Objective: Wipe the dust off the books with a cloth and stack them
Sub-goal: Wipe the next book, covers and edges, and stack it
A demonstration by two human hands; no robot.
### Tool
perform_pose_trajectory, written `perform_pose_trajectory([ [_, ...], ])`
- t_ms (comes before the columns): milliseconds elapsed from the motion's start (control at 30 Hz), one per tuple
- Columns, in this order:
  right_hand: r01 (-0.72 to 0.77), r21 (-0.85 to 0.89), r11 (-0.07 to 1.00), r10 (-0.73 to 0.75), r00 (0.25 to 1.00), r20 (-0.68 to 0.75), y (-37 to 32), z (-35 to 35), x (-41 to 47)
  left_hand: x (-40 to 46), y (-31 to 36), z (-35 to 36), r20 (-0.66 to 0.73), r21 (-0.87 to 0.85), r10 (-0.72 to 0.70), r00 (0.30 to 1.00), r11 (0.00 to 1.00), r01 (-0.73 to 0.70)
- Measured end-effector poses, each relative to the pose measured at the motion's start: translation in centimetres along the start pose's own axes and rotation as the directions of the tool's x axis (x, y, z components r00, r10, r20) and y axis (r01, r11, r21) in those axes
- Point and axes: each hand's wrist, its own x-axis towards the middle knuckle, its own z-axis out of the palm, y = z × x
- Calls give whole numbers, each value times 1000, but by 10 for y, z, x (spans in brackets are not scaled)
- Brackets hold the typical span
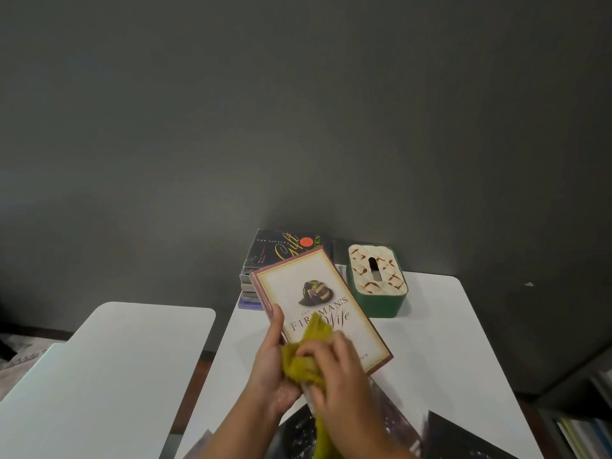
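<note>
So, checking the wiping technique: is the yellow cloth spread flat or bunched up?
Bunched up: the yellow cloth sits crumpled under the right hand on the book.

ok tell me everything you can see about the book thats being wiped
The book is a hardcover with a cream front, a gold inner border and a dark red edge. A firefighter's helmet is pictured above the title "The Fireman's Wife". It is closed, cover up, tilted and held above the white table. The left hand grips its spine edge, thumb on the cover. The right hand presses a yellow-green cloth on the lower cover, hiding part of the title. Behind it lies a stack of books.
</note>
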Motion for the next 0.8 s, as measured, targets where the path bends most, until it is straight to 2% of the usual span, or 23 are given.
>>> perform_pose_trajectory([
  [67,71,-13,997,-70,997,27,-3,3,-5,-1,1,2,1,7,-9,1000,1000,9],
  [167,-12,85,996,6,997,78,10,-9,1,0,2,-3,-10,-15,11,1000,1000,-12],
  [300,-114,51,992,118,990,-79,43,-26,13,2,2,-10,-19,-24,8,1000,1000,-9],
  [367,-140,64,988,146,984,-104,52,-24,11,1,1,-8,-37,-20,16,999,1000,-17],
  [433,-100,99,990,104,994,-35,52,-23,3,0,2,-5,-46,-40,26,999,999,-28],
  [500,6,86,996,-16,993,115,50,-22,-5,0,4,-4,-52,-78,7,999,997,-11],
  [567,158,-31,987,-147,962,229,55,-20,-9,0,6,-4,-58,-103,-17,998,995,11],
  [600,189,-81,979,-164,954,252,59,-21,-7,1,5,-4,-67,-113,-22,997,993,14],
  [700,150,-67,986,-138,978,158,70,-25,-1,3,-1,1,-75,-101,-8,997,995,1],
  [800,34,182,983,-30,999,-28,63,-40,8,4,1,2,-50,48,47,998,998,-45],
])
